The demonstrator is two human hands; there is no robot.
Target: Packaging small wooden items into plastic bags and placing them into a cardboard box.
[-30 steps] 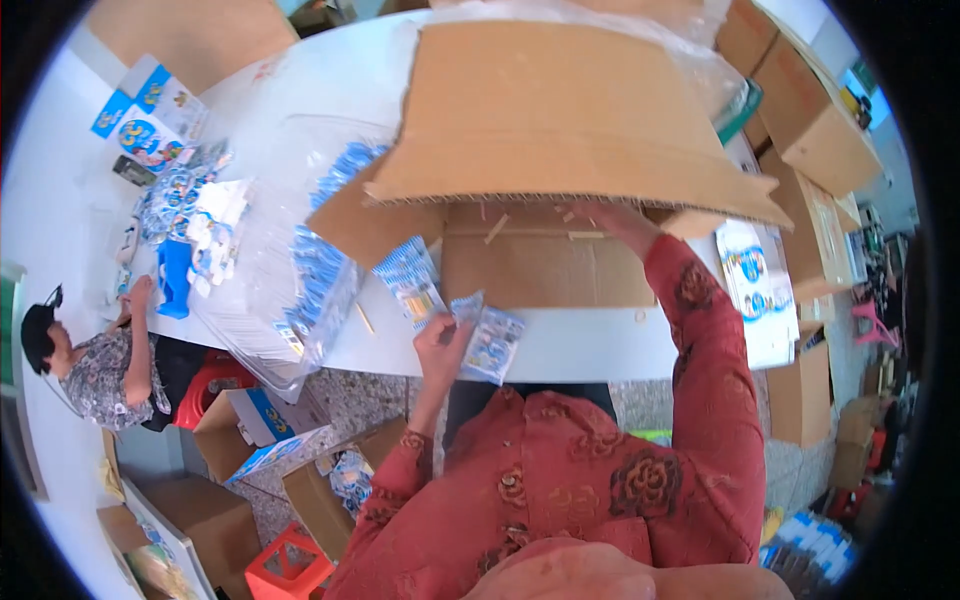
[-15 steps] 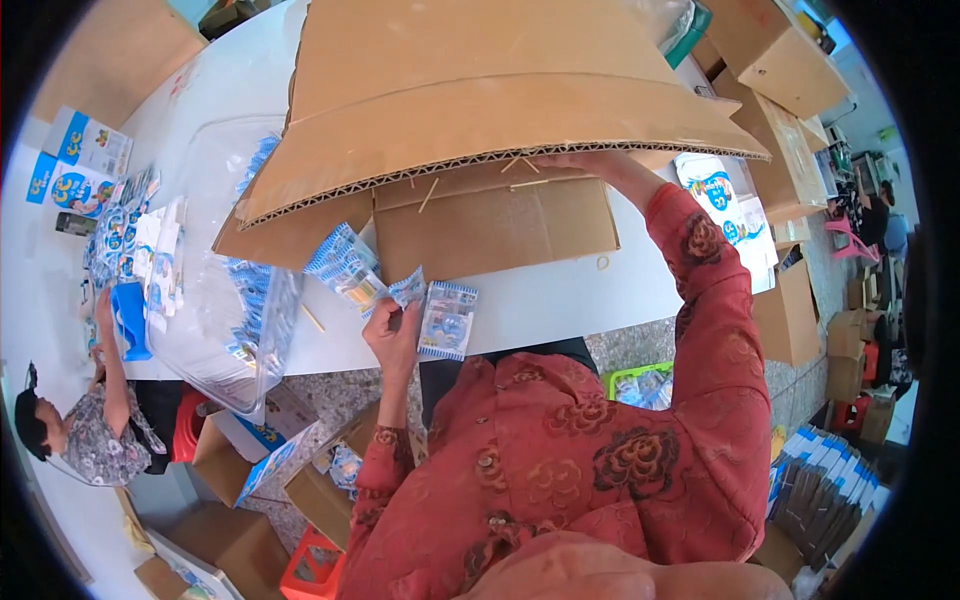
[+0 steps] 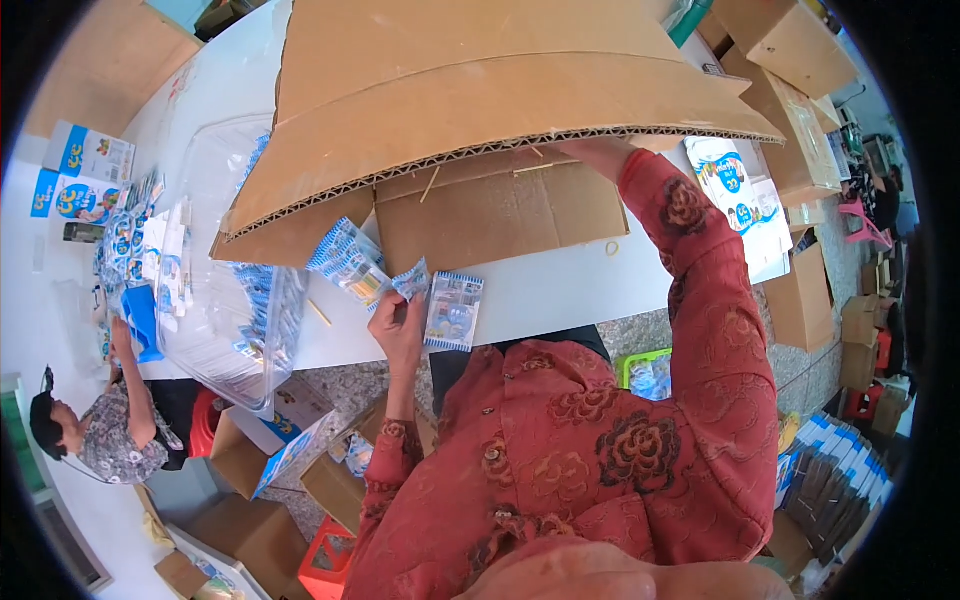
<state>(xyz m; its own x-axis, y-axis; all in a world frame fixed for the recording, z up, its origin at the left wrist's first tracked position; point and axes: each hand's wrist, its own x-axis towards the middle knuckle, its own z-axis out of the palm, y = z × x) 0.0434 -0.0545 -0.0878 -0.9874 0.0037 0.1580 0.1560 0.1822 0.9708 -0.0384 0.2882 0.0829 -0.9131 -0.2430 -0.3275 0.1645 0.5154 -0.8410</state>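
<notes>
My left hand [image 3: 399, 325] is closed at the table's front edge, pinching the gathered end of a small blue-and-white striped packet [image 3: 411, 281]. Against its left side lies a larger striped clear packet [image 3: 345, 258] with yellowish sticks inside. Just right of the hand, a flat clear packet [image 3: 455, 312] with blue striped ends lies at the edge. My right hand [image 3: 590, 150] reaches under the raised flap of a big cardboard box [image 3: 500, 222]; its fingers are hidden there. A few thin pale sticks [image 3: 430, 185] rest on the box's inner cardboard.
A clear plastic tub [image 3: 195, 300] of striped packets stands left of the box. A person [image 3: 120, 425] works at the far left beside a blue item [image 3: 143, 320]. Printed white-and-blue cartons [image 3: 735, 195] lie at right. Below the table are a green basket [image 3: 645, 375] and open cartons [image 3: 325, 490].
My right hand has gone further under the flap, so less of it shows. My left hand keeps its pinch on the small packet. The whole view has shifted slightly.
</notes>
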